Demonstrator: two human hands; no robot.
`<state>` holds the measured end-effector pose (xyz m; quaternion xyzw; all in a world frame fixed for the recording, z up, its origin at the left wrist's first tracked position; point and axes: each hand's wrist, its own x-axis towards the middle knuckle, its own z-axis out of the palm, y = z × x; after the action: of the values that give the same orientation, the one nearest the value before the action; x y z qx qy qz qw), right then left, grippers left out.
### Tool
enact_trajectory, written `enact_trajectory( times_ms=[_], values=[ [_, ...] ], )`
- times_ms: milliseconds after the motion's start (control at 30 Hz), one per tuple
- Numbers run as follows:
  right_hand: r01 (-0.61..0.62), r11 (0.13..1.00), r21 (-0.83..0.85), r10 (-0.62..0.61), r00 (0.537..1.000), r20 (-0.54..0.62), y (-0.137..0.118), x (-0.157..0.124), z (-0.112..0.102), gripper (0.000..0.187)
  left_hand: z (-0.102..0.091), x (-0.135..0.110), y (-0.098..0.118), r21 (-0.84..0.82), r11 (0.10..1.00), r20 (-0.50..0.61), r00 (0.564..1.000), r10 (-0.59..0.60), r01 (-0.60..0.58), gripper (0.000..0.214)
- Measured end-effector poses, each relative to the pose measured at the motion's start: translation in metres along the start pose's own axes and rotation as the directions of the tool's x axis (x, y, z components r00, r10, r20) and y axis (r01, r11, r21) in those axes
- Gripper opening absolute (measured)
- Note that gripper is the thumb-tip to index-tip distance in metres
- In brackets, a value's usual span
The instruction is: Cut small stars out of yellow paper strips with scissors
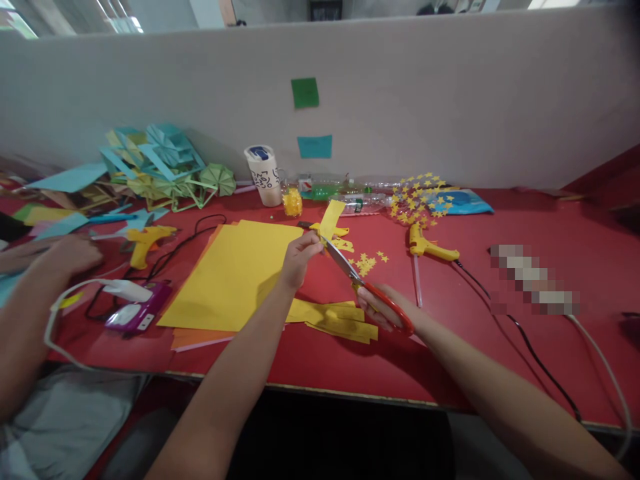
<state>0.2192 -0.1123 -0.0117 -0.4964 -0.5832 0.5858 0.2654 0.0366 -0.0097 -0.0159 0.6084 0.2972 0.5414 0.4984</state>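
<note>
Between the fingertips of my left hand (pixel 299 257) is a yellow paper strip (pixel 332 220), its free end pointing up and away from me. My right hand (pixel 381 308) grips the red-handled scissors (pixel 387 305), whose blades reach up to the strip close to my left fingertips. Small yellow paper stars (pixel 366 264) lie in a loose pile just beyond the blades. Below my hands, cut yellow strips (pixel 345 320) rest at the table's near side. A stack of yellow paper sheets (pixel 235 273) spreads to the left, with orange sheets showing under it.
A yellow glue gun (pixel 433 245) stands right of the stars, its black cord running toward me. Bottles (pixel 325 190), a white tumbler (pixel 263 175) and folded paper shapes (pixel 165 167) line the wall. At left are another glue gun (pixel 145 243), a purple power strip (pixel 140 308) and another person's hand (pixel 75 260).
</note>
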Motion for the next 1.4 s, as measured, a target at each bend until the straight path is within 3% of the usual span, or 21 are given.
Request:
enact_trajectory(
  times_ms=[400, 767, 1400],
  values=[
    [-0.015, 1.0, -0.011, 0.015, 1.0, -0.012, 0.0026, 0.0016, -0.0016, 0.043, -0.001, 0.0017, -0.0014, -0.059, 0.998, -0.041, 0.999, -0.028, 0.026, 0.016],
    [-0.075, 0.996, 0.04, 0.078, 0.995, -0.063, -0.004, 0.0012, -0.0011, 0.044, -0.0022, 0.001, 0.0012, -0.004, 1.0, -0.017, 1.0, -0.018, 0.018, 0.016],
    [-0.026, 0.997, 0.079, 0.035, 0.993, -0.113, -0.0064, 0.0007, -0.0003, 0.043, 0.0, 0.0008, -0.0007, -0.051, 0.997, -0.041, 0.997, -0.064, 0.062, 0.015]
  ],
)
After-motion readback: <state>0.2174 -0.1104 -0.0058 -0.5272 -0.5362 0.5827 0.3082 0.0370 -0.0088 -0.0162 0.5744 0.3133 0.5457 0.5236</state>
